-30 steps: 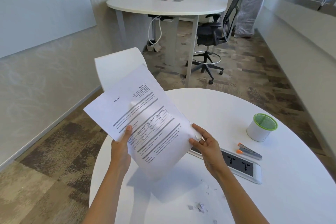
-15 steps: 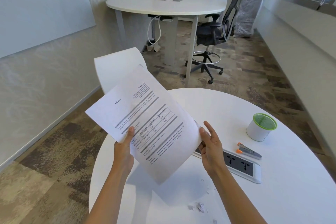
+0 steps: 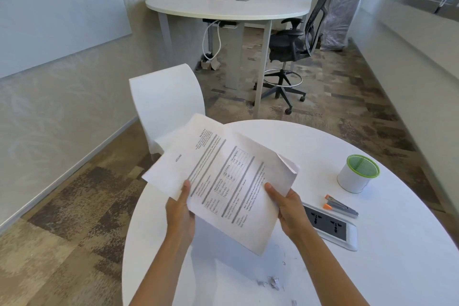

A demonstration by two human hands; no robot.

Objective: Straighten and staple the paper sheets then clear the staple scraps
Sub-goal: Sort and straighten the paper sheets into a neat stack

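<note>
I hold printed paper sheets (image 3: 223, 176) in the air above the round white table (image 3: 372, 268), tilted, with a dog-eared corner at the upper right. My left hand (image 3: 180, 211) grips the sheets' left lower edge, thumb on top. My right hand (image 3: 289, 211) grips their right lower edge. An orange and grey stapler (image 3: 341, 206) lies on the table to the right of my right hand. Small staple scraps and torn paper bits (image 3: 272, 283) are scattered on the table near the front edge.
A white cup with a green rim (image 3: 357, 174) stands at the right, beyond the stapler. A power socket panel (image 3: 330, 225) is set into the table beside my right hand. A white chair (image 3: 166, 104) stands past the table's far left edge.
The sheets have turned flatter and shifted right over the table. My right hand moved from resting open against the edge to gripping it, and the bent corner now shows.
</note>
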